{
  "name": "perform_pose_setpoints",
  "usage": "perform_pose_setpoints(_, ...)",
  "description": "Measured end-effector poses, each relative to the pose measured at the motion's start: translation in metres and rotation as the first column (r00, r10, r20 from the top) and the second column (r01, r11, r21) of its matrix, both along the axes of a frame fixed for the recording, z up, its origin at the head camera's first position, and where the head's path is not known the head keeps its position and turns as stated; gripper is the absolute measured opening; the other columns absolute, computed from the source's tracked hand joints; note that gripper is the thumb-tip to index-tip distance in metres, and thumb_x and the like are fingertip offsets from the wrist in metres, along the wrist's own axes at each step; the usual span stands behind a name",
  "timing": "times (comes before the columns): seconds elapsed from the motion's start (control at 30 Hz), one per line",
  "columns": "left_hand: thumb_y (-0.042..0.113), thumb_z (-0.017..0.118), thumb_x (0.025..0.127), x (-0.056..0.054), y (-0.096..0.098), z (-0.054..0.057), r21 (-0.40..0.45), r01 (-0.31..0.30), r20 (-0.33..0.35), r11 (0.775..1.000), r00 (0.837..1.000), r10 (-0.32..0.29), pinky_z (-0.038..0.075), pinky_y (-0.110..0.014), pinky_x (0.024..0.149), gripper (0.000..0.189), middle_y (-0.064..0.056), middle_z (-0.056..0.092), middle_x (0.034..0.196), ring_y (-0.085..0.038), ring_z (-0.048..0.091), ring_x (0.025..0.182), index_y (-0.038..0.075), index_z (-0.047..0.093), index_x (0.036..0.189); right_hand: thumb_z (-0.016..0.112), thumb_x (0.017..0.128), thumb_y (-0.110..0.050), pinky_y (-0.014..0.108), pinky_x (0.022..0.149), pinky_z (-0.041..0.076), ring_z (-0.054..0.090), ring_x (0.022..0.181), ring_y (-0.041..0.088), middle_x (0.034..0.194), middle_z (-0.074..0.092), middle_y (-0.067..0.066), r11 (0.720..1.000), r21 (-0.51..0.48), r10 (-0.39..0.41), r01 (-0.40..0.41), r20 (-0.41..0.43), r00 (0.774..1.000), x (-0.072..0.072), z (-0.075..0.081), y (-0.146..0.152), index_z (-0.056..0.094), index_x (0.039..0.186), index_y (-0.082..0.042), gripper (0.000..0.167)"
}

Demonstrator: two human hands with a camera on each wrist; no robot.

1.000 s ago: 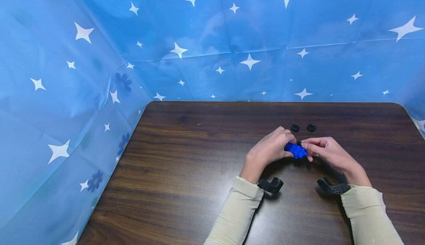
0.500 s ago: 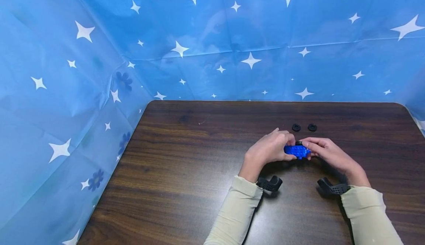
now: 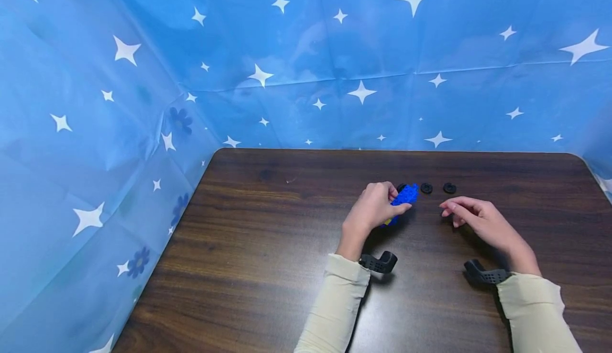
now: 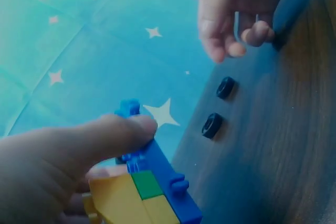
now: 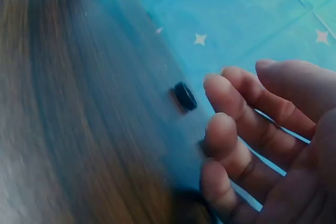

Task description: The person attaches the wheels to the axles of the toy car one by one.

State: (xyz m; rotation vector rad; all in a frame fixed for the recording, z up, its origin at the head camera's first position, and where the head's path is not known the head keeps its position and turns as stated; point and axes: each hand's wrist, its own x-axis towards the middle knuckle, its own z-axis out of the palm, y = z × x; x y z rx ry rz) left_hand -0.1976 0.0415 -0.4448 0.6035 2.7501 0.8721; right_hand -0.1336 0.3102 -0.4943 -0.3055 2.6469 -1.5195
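Smooth plastic toy (image 4: pixel 148 183), glossy wood-grain table (image 3: pixel 268 246), creased cloth-like backdrop (image 3: pixel 306 39)

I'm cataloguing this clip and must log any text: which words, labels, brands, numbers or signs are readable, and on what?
None can be read in any view.
Brick build: no lettering legible; any moulded marks are too small or blurred.
Black wheels on the table: too small to tell.
Black wrist straps: none legible.
Backdrop: printed stars and flowers, no writing visible.
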Motion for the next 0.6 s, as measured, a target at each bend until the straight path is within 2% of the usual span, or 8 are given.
perform_pose_setpoints(0.2, 0.043, 0.081, 0.09, -0.001, -0.004, -0.002, 0.065, -0.151, 0.051, 0.986, 0.988, 0.147, 0.056, -0.023, 0.074, 0.037, -0.001, 0.074, 0.1, -0.005, 0.062, 0.077, 0.009, 0.073, 0.105, 0.047, 0.113, -0.03, 0.026, 0.066, 0.052, 0.065, 0.08, 0.011, 0.104, 0.074, 0.012, 0.996, 0.069, -0.056, 0.058, -0.03, 0.998, 0.004, 0.0, 0.01, 0.069, 0.128, -0.004, 0.037)
perform_pose_setpoints(0.4, 0.043, 0.081, 0.091, -0.001, -0.007, -0.003, 0.099, -0.241, 0.042, 0.965, 0.97, 0.238, 0.055, -0.024, 0.067, 0.038, -0.005, 0.078, 0.097, -0.007, 0.065, 0.071, 0.007, 0.075, 0.1, 0.047, 0.113, -0.031, 0.026, 0.064, 0.049, 0.062, 0.08, 0.012, 0.102, 0.074, 0.01, 0.987, 0.12, -0.103, 0.106, -0.032, 0.994, 0.007, 0.0, 0.02, 0.07, 0.127, -0.005, 0.037)
perform_pose_setpoints(0.53, 0.038, 0.082, 0.091, -0.003, -0.009, -0.005, 0.183, -0.297, 0.049, 0.937, 0.955, 0.293, 0.048, -0.021, 0.059, 0.036, -0.006, 0.076, 0.084, -0.007, 0.059, 0.061, 0.003, 0.074, 0.094, 0.046, 0.113, -0.032, 0.024, 0.066, 0.049, 0.062, 0.08, 0.01, 0.103, 0.074, 0.01, 0.982, 0.144, -0.118, 0.122, -0.035, 0.992, 0.006, -0.002, 0.024, 0.07, 0.127, -0.006, 0.038)
perform_pose_setpoints(0.6, 0.036, 0.083, 0.09, -0.003, -0.009, -0.005, 0.232, -0.331, 0.069, 0.915, 0.944, 0.324, 0.047, -0.021, 0.057, 0.036, -0.006, 0.075, 0.08, -0.007, 0.057, 0.059, 0.001, 0.073, 0.093, 0.046, 0.113, -0.032, 0.023, 0.067, 0.05, 0.063, 0.08, 0.009, 0.102, 0.074, 0.011, 0.981, 0.146, -0.123, 0.128, -0.039, 0.992, 0.006, -0.003, 0.025, 0.07, 0.126, -0.006, 0.038)
